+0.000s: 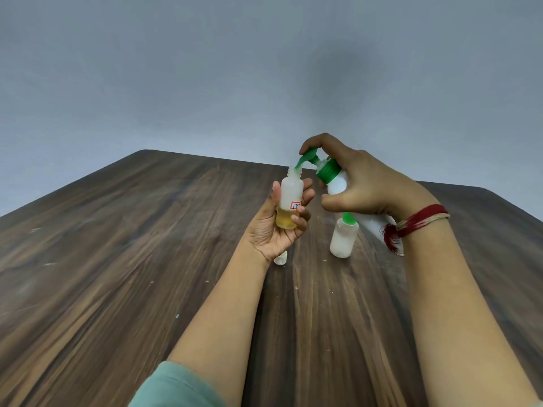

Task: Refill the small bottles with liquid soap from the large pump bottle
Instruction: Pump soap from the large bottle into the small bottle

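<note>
- One large pump bottle (338, 185), white with a green pump, is tilted above the counter (117, 245). The right hand (361, 183) wraps its neck with a finger on the pump head, and the spout is at the mouth of the small bottle (289, 198).
- That open small bottle, gripped in the curled fingers of the left hand (273, 230), shows amber soap about a third up, so filling seems under way but unfinished.
- Just beside stands a second small bottle (343, 239), green-capped; I cannot tell its level.
- By the left wrist lies a white cap (280, 258).
</note>
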Demonstrator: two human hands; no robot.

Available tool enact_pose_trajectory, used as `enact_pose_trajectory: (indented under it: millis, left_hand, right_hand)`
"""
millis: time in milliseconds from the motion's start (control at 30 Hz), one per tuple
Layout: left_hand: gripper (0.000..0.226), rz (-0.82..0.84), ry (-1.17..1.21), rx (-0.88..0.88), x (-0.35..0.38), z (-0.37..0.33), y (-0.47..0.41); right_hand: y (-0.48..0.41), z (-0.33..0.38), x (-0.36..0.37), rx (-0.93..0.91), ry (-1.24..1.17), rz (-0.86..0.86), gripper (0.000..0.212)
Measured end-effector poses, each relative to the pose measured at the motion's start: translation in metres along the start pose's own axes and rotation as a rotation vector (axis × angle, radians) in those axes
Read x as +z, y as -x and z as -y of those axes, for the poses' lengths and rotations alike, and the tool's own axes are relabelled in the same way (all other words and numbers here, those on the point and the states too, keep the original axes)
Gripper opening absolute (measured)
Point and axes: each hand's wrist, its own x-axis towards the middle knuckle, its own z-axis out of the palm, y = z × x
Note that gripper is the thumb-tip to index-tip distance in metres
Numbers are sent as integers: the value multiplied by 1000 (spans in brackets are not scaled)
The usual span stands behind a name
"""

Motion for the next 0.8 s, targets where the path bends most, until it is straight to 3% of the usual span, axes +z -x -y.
enact_pose_trajectory:
  millis: [800]
  left_hand:
    - [66,-3,-19,2,1,1,1]
  right_hand:
    - [2,-3,-6,11,-74,-26,71]
